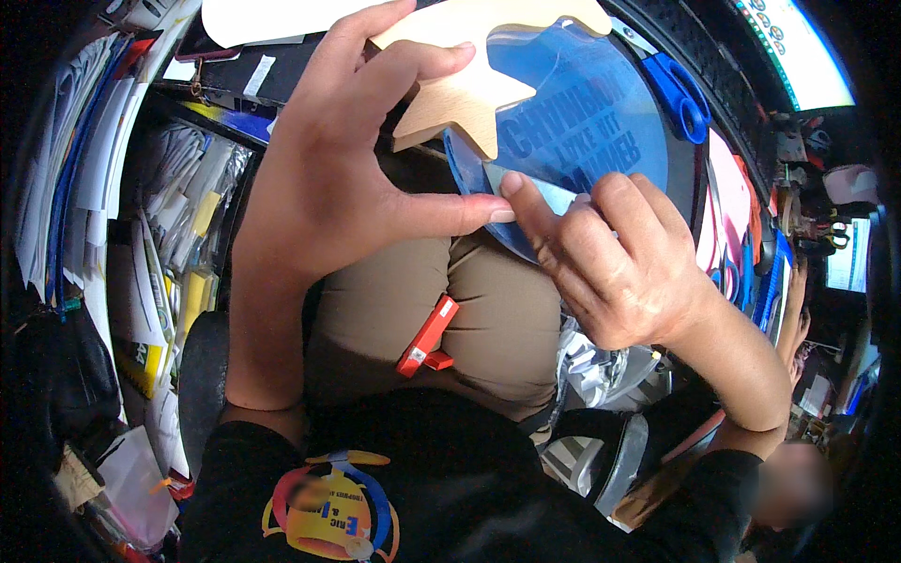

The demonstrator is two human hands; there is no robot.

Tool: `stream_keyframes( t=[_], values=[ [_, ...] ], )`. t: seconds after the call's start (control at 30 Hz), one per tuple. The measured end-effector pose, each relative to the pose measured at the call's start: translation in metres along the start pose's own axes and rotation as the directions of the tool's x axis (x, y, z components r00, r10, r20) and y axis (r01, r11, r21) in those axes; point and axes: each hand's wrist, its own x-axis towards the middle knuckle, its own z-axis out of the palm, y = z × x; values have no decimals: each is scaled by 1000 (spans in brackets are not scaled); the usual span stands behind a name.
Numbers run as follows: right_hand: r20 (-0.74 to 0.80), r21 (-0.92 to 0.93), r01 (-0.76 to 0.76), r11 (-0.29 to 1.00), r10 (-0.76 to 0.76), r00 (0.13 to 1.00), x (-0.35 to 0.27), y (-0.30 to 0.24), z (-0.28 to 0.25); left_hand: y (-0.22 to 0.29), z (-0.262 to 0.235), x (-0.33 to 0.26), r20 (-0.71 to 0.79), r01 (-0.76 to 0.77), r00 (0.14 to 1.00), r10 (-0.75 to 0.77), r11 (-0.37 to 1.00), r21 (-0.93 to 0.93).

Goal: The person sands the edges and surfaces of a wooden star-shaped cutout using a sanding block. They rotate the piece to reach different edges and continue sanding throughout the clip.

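A round blue see-through plaque (601, 103) with dark lettering is joined to, or lies against, a pale wooden star-shaped piece (460, 98) above my lap. My left hand (343, 174) spans them, its fingers over the wood and its thumb at the plaque's lower edge. With fingers bent together, my right hand (615, 258) pinches a thin pale pointed piece (540, 188) against the plaque's face. Whether that piece is film, paper or metal, I cannot tell. A small red plastic tool (429, 335) rests on my lap, touched by neither hand.
Blue-handled scissors (690, 103) lie on the dark desk beyond the plaque. Stacked papers and folders (94, 178) fill the left side, with plastic-wrapped packets (192, 188) beside them. Crumpled clear plastic (601, 366) is by my right thigh. Screens and another person's arm (796, 300) appear at right.
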Motion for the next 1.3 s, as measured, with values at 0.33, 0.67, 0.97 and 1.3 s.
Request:
stream_keyframes(
  t=[0.33, 0.67, 0.97, 1.3],
  values=[
    [-101, 20, -4, 1000, 6, 995, 2, 2, 6, -3, 6, -2, -76, -46, 996, 44, 999, -19],
    [-143, -16, 12, 1000, -14, 990, -1, 2, 11, 1, 5, -1, -77, -10, 997, 6, 999, -44],
    [-171, 81, -276, 958, 286, 943, -10, -2, -32, -26, -15, 1, 114, -15, 993, 37, 982, -188],
    [352, 936, -140, -323, 842, 408, -39, -8, -55, -11, 3, -9, -58, 55, 997, -58, 997, -58]
  ],
)
